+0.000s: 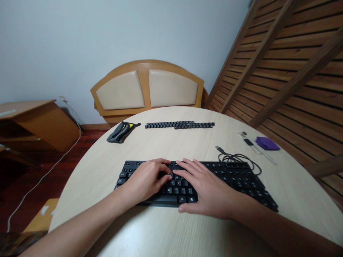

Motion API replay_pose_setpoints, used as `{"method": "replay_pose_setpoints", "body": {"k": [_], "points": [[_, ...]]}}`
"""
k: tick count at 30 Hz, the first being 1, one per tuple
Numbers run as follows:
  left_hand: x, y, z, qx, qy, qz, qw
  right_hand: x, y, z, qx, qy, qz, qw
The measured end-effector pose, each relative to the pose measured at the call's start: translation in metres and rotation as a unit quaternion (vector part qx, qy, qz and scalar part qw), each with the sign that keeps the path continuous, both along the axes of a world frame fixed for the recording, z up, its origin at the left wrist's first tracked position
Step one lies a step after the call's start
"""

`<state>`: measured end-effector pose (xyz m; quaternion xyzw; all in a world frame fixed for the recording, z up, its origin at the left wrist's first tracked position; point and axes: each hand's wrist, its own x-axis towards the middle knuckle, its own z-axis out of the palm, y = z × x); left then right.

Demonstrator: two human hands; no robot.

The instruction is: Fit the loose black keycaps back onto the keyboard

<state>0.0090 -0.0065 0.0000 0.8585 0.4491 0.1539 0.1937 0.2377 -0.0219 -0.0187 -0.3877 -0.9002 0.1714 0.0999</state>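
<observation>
A black keyboard (166, 200) lies on the round table, some of its positions bare of keycaps and others capped. Over its middle, my left hand (150, 176) bends down with thumb and index finger pinched around a small black keycap (170, 175). My right hand (206, 187) rests across the keyboard just to the right, its fingers spread and its thumb near the front edge. Its palm hides some of the keys. Farther back on the table, loose black keycaps (160, 125) stand lined up in rows.
A coiled USB cable (235, 157) lies behind the keyboard's right side. At the right are a purple cloth (266, 143) and a thin light-coloured tool (264, 153). A dark pouch with yellow (122, 132) sits at the far left of the pale table (99, 171).
</observation>
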Motion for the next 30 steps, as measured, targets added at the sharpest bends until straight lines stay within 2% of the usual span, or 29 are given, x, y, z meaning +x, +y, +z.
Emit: {"method": "replay_pose_setpoints", "body": {"k": [10, 19, 22, 26, 30], "points": [[0.001, -0.001, 0.001, 0.005, -0.001, -0.006, 1.0, 0.0, -0.001, -0.001, 0.005, -0.014, 0.001, 1.0], [-0.019, 0.008, 0.012, -0.072, -0.026, -0.048, 0.996, 0.001, -0.002, 0.006, -0.008, 0.007, -0.015, 1.0], [-0.025, 0.007, 0.014, -0.08, 0.014, -0.07, 0.994, 0.0, -0.001, 0.001, 0.02, 0.031, -0.03, 0.999], [-0.026, 0.004, 0.009, -0.073, 0.084, -0.096, 0.989, -0.006, 0.004, -0.002, 0.069, 0.088, -0.045, 0.993], [-0.022, 0.003, 0.001, -0.072, 0.119, -0.101, 0.985, -0.015, 0.008, 0.005, 0.061, 0.117, -0.054, 0.99]]}}
